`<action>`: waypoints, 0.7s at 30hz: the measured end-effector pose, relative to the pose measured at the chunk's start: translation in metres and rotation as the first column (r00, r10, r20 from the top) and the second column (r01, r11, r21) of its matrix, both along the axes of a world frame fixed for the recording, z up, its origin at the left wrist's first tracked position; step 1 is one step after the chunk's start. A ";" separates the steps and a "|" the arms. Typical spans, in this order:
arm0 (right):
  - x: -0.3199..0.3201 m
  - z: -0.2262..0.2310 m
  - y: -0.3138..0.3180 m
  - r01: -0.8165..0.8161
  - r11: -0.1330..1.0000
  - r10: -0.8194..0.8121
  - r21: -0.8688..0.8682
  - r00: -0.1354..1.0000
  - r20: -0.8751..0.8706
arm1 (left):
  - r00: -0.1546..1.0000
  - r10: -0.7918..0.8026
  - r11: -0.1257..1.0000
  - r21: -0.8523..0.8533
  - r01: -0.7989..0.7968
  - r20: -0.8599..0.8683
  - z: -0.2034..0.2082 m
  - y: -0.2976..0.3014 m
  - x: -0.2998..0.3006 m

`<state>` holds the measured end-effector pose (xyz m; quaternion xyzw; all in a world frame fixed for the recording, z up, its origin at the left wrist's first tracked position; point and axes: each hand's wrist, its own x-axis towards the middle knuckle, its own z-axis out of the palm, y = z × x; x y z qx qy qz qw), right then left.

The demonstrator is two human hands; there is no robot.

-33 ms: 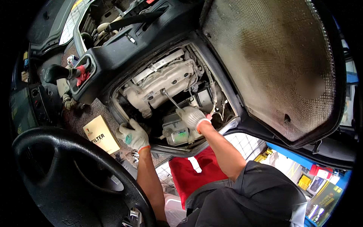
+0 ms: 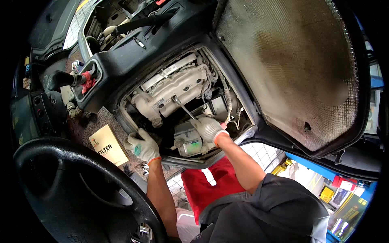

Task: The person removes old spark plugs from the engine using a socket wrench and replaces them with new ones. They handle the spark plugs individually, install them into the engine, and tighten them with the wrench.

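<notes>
My right hand, in a white knit glove with an orange cuff, is closed round the handle of a metal ratchet wrench. The wrench head sits over one of the holes in the grey valve cover, deep in the engine bay. My left hand, gloved the same way, rests at the near left rim of the bay with its thumb and fingers apart, holding nothing. The wrench end inside my right palm is hidden.
A black steering wheel fills the lower left. Beside my left hand lies a beige carton on the carpet. The raised engine cover stands at the right. A gear lever and a spark plug on the console lie farther off.
My right hand has shifted slightly right and toward me, with the wrench handle swinging along. My left hand stays at the rim.
</notes>
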<state>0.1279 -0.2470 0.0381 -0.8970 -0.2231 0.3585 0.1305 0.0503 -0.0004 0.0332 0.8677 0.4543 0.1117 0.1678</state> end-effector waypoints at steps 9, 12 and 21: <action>-0.025 0.006 -0.059 0.332 0.941 -0.336 0.064 0.938 0.088 | 0.998 -0.022 0.999 0.027 0.021 0.059 -0.002 -0.003 0.004; -0.017 -0.003 -0.055 0.268 0.959 -0.281 0.093 0.943 0.179 | 1.000 -0.010 1.000 -0.012 0.010 0.016 -0.002 -0.003 0.003; -0.008 -0.036 -0.065 0.371 0.915 -0.390 0.157 0.913 0.119 | 0.999 -0.014 1.000 0.015 0.013 0.034 -0.001 -0.002 0.002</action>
